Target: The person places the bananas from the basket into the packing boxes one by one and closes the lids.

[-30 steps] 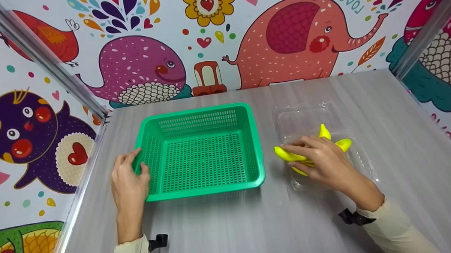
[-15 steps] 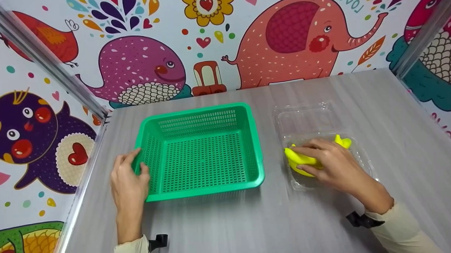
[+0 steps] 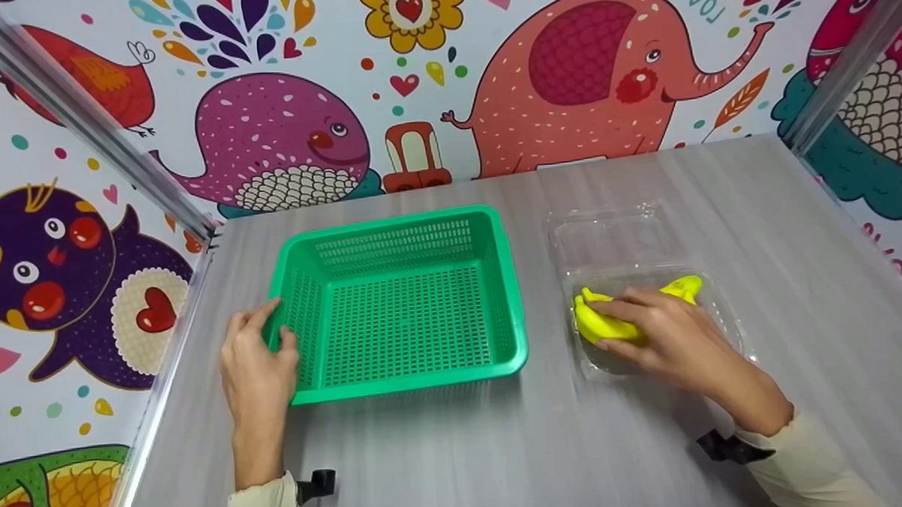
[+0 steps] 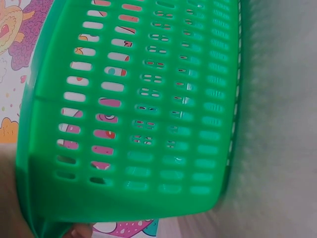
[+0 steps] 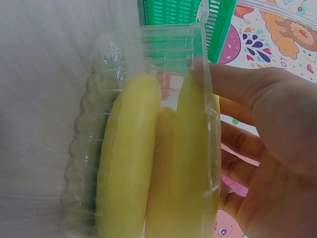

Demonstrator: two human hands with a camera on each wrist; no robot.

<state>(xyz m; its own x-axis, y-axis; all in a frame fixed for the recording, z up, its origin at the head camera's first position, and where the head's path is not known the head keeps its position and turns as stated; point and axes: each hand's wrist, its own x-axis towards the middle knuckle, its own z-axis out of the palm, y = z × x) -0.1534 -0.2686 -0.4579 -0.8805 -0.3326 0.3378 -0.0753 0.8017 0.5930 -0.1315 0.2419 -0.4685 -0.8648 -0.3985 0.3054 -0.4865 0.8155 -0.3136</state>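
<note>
My left hand (image 3: 257,365) holds the left rim of a green plastic basket (image 3: 411,388), its thumb over the rim. From the left wrist, the slotted side wall of the basket (image 4: 124,198) fills much of the view. My right hand (image 3: 675,339) grips yellow bananas (image 3: 602,325) inside a clear plastic clamshell box (image 3: 591,369). Its palm covers their middle, while ends show on both sides. Through the clear wall in the right wrist view, several bananas (image 5: 131,163) lie side by side. The thumb (image 5: 233,79) is at the box's top edge, against one banana.
The box's clear lid (image 3: 608,237) lies folded back on the grey table (image 3: 458,448). Behind the table stands a wall with cartoon animals (image 3: 565,69), and metal posts (image 3: 838,67) rise at its corners. Nothing lies in the basket.
My right hand has moved slightly right and down. The bananas, which stuck out past the box's left edge, now sit within it. My left hand stays at the basket rim.
</note>
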